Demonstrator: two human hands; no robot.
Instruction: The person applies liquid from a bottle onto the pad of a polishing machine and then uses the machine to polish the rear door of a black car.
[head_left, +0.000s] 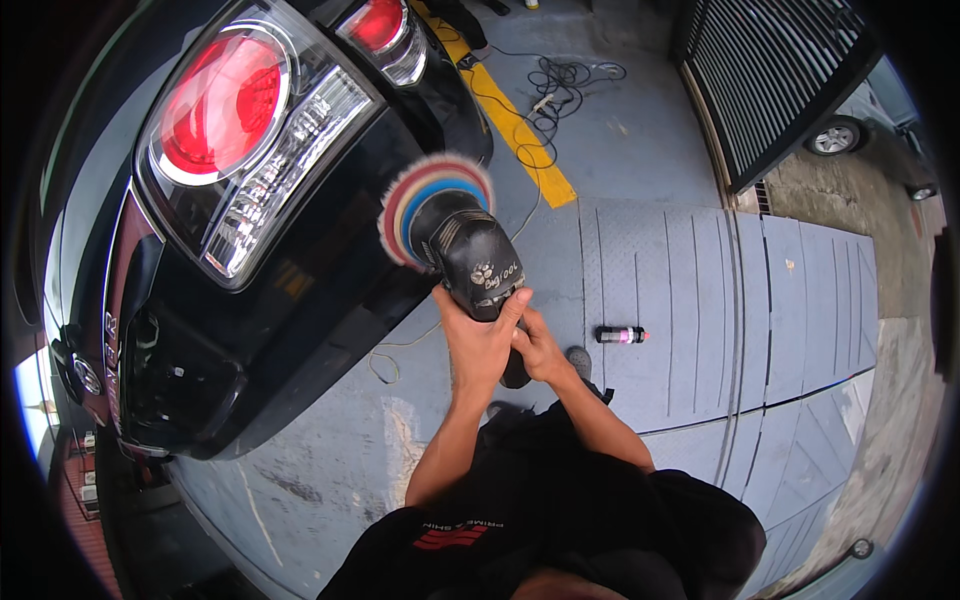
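Both hands hold a black Bigfoot car polisher in front of me. My left hand and my right hand cannot be told apart with full certainty where they meet, but both close around its body and handle. A round fluffy-edged pad in red, cream and blue layers is fitted to its head. The pad is at the rear corner of a black car; whether it touches the bumper cannot be told. Above it on the car are a red and clear tail light and a second lamp.
A black bottle with a pink label lies on the grey floor. Tangled black cable lies by a yellow floor stripe. A slatted metal gate stands at the upper right. Another person's foot shows beyond the car.
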